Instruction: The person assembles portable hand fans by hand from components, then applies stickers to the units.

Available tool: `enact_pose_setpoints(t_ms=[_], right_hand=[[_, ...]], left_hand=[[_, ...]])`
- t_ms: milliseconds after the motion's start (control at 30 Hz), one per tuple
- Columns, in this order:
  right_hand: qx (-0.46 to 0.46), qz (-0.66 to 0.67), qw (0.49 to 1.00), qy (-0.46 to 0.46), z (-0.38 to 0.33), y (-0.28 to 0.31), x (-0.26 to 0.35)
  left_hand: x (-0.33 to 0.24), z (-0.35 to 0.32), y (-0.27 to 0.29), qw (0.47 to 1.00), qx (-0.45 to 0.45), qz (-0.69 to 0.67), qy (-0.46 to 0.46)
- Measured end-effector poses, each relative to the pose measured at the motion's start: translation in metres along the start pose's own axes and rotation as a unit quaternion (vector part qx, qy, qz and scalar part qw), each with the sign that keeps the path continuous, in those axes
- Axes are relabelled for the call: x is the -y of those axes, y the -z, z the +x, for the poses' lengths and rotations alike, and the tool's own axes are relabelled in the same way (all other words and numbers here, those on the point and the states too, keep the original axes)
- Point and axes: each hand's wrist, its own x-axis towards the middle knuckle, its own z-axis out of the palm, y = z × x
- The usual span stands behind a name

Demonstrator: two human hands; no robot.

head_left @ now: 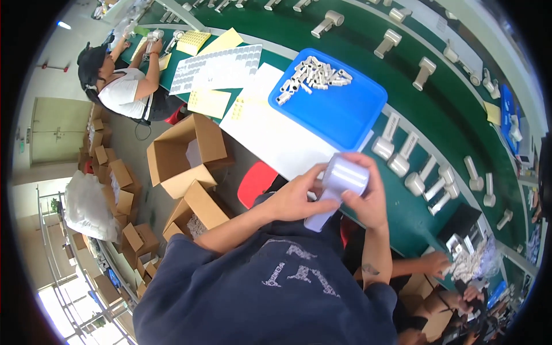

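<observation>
A pale lilac hair dryer, with a round barrel and a straight handle, is held up in front of my chest. My left hand is closed round its near left side, thumb lying across where barrel and handle meet. From the other side my right hand grips the barrel, its fingers over the far end and its thumb on the near face. Just beyond my hands is a white sheet on the bench. On it rests a blue tray with a heap of small silvery-beige tubular parts.
More hair dryers lie to the right, others along the green conveyor. Sticker sheets cover the bench at left. Open cardboard boxes and a red stool stand below. A co-worker sits far left; another person's hand reaches in at right.
</observation>
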Motion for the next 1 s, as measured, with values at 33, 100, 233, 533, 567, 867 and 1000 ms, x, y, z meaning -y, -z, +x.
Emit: enact_pose_setpoints(t_ms=[33, 100, 233, 533, 567, 867, 1000], right_hand=[[0.011, -0.025, 0.999, -0.042, 0.005, 0.003, -0.009], [0.038, -0.240, 0.969, 0.048, 0.030, 0.024, -0.030], [0.005, -0.280, 0.959, 0.036, 0.069, 0.074, -0.061], [-0.037, -0.428, 0.902, 0.033, 0.133, 0.036, -0.104], [-0.029, -0.447, 0.892, 0.053, 0.139, 0.023, -0.104], [-0.039, -0.434, 0.898, 0.062, 0.227, -0.115, -0.197], [-0.073, -0.541, 0.837, 0.030, 0.273, -0.141, -0.255]], left_hand=[[0.015, 0.009, 0.008, 1.000, 0.012, 0.024, -0.005], [0.041, 0.032, 0.027, 0.998, 0.023, 0.057, 0.010], [0.082, 0.075, 0.071, 0.990, 0.104, 0.092, 0.038], [0.137, 0.083, 0.179, 0.965, 0.234, 0.099, 0.062], [0.146, 0.076, 0.191, 0.980, 0.187, 0.065, 0.013], [0.190, 0.023, 0.296, 0.995, -0.010, -0.070, -0.076], [0.228, 0.016, 0.330, 0.966, -0.028, -0.077, -0.245]])
